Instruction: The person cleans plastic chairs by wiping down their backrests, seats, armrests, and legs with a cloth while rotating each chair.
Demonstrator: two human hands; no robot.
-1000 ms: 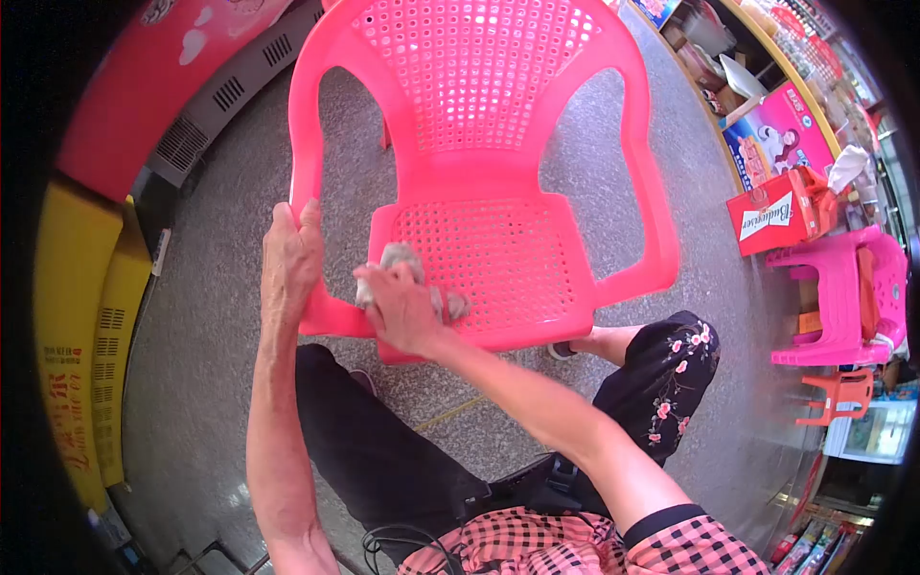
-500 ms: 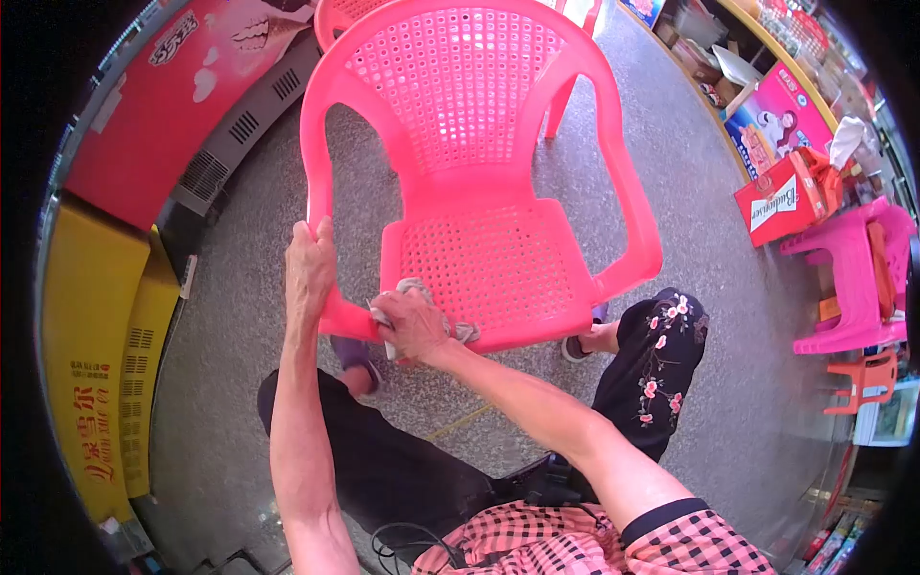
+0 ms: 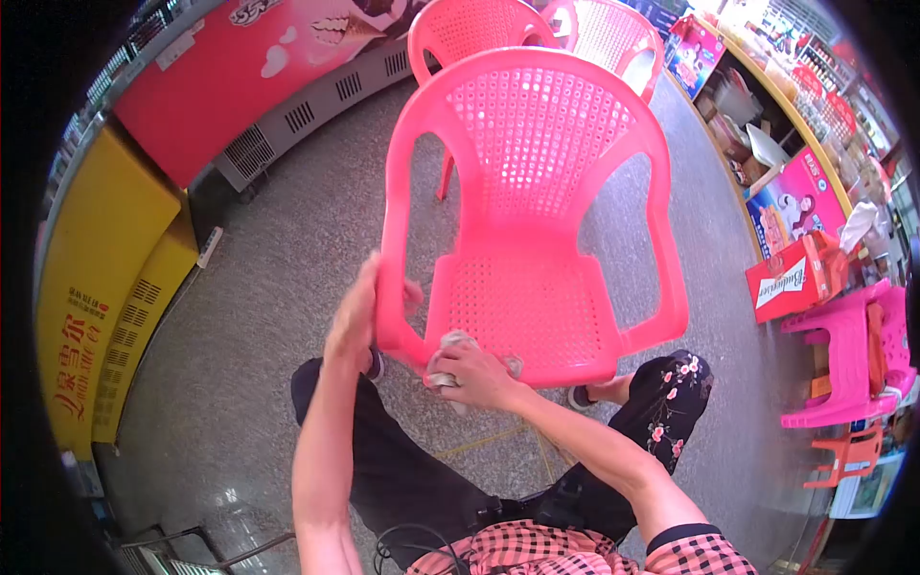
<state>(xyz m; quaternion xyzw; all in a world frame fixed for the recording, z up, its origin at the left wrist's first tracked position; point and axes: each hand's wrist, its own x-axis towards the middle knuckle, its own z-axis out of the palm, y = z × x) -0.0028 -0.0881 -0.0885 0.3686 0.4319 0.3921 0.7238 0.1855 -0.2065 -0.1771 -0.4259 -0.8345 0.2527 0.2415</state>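
A pink plastic armchair point(image 3: 522, 244) with a perforated back and seat stands in front of me, between my knees. My left hand point(image 3: 356, 311) grips its left armrest from the outer side, and fingertips show on the inner side of the rail. In my right hand point(image 3: 474, 374) is a crumpled greyish rag point(image 3: 458, 342), pressed against the front left corner of the seat. The rag is bunched under the fingers, so part of it is hidden.
More pink chairs point(image 3: 479, 34) stand behind this one. A red freezer point(image 3: 259, 86) and a yellow freezer point(image 3: 105, 287) line the left. On the right are a Budweiser box point(image 3: 781, 283), magenta stools point(image 3: 843, 359), a small orange stool point(image 3: 848, 455) and stocked shelves.
The chair appears further right and lower in view, with more chairs showing behind it. My left hand has shifted from the top of the armrest to its outer side. The rag stays at the seat's front corner.
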